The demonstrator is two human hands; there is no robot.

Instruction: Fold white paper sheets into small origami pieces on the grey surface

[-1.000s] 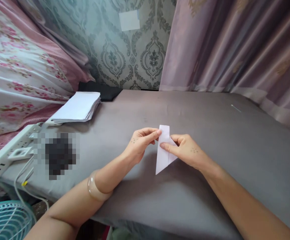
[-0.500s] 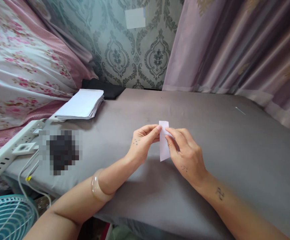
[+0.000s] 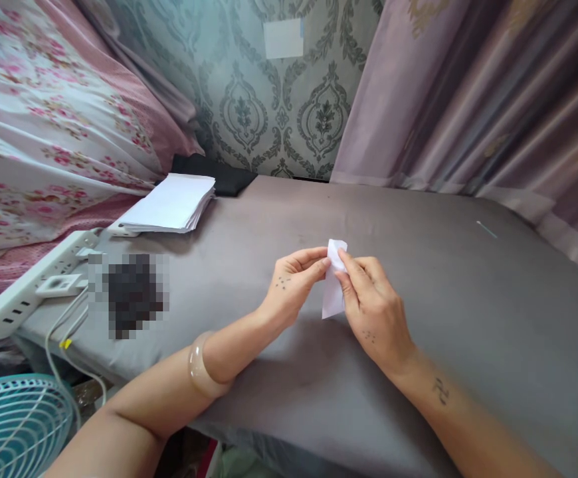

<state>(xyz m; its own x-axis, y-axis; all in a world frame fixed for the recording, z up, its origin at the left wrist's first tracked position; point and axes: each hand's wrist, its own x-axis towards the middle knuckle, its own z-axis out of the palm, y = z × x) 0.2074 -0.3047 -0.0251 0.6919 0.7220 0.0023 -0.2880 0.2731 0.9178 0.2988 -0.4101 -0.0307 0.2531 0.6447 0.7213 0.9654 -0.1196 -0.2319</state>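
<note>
A narrow strip of folded white paper (image 3: 333, 295) is held upright between my two hands, above the grey-covered table. My left hand (image 3: 293, 282) pinches its left edge near the top between thumb and fingers. From the other side, my right hand (image 3: 376, 299) grips the right edge with thumb and forefinger. The top of the strip looks bent or creased between the fingertips, while its lower end hangs free. Part of the right edge is hidden behind my right fingers.
A stack of white paper (image 3: 167, 202) lies at the table's back left, by a flat black item (image 3: 239, 182). A white power strip (image 3: 34, 285) with plugged-in cables runs along the left edge. A thin white stick (image 3: 487, 230) lies far right; a teal fan (image 3: 17, 425) stands lower left.
The upper part of the paper strip has become bent under my fingertips. The view has shifted slightly, so most things appear a little further right.
</note>
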